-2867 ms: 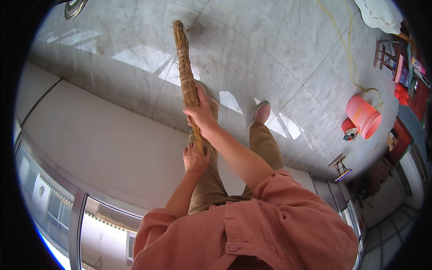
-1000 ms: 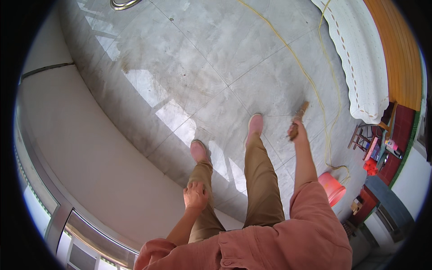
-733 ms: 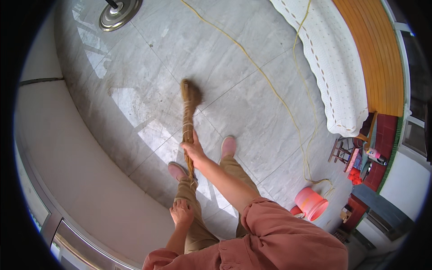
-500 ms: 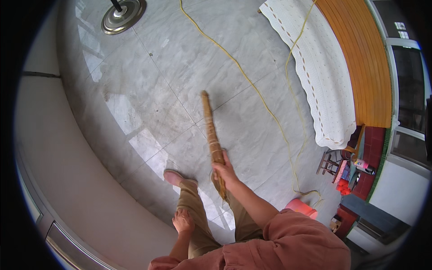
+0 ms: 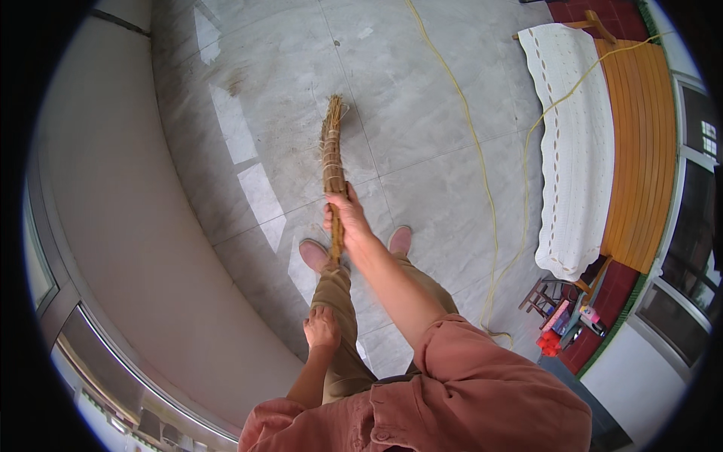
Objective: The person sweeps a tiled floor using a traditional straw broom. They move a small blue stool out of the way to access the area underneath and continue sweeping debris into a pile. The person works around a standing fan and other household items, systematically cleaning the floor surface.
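Out in front of me, my right hand (image 5: 346, 217) is wrapped around a straw hand broom (image 5: 332, 154), a long bundle of dry stalks bound with cord. Its frayed end points away from me over the grey tiled floor (image 5: 422, 196), and its narrower end points back toward my left shin. Whether the frayed tip touches the floor, I cannot tell. Lower down, my left hand (image 5: 321, 328) lies on my left leg around the knee, holding nothing, its fingers laid over the brown trousers (image 5: 337, 294).
A pale wall (image 5: 128, 196) curves along the left. Across the floor on the right runs a yellow cord (image 5: 482, 158), which also passes over a wooden bench (image 5: 640, 151) with a white cover (image 5: 576, 151). Near the bench's close end stand a small stool (image 5: 539, 298) and red items (image 5: 550, 343).
My right hand has swung the broom leftward, and it now points more nearly straight ahead. The view has shifted; the round metal base and pink bucket have left it. My left hand stays on my leg.
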Available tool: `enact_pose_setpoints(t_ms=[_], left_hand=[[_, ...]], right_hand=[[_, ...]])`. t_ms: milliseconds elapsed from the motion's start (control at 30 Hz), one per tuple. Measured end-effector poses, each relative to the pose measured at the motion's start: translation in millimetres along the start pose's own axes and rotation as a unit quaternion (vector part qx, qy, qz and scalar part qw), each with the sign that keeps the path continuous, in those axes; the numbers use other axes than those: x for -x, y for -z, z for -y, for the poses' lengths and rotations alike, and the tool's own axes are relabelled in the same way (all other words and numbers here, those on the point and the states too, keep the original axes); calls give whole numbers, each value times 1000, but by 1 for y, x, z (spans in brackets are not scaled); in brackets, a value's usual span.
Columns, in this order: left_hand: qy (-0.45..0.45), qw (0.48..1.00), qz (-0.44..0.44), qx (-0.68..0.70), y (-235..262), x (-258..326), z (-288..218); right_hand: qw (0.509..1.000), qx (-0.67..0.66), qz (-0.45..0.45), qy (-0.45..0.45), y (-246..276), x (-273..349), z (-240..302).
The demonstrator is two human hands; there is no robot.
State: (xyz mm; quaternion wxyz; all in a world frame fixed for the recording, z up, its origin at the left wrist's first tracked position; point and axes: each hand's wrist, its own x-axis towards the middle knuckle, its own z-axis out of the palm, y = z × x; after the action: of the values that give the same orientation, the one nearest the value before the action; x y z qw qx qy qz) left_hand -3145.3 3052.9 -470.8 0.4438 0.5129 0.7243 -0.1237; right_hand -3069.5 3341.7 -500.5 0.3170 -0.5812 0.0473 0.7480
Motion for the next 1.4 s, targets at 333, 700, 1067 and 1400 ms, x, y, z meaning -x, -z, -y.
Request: enact_pose_setpoints(t_ms=[333,700,1067,1400], left_hand=[[109,993,6,53,25,-33,-26],[226,963,-57,139,6,-33,-166],[251,809,-155,507,-34,-53,-254],[354,799,15,485,-64,58,-294]], right_hand=[[970,-70,-231,-14,232,-49,169],[988,150,-8,-31,1,-72,205],[844,476,159,-190,68,39,241],[600,648,163,-440,172,68,13]])
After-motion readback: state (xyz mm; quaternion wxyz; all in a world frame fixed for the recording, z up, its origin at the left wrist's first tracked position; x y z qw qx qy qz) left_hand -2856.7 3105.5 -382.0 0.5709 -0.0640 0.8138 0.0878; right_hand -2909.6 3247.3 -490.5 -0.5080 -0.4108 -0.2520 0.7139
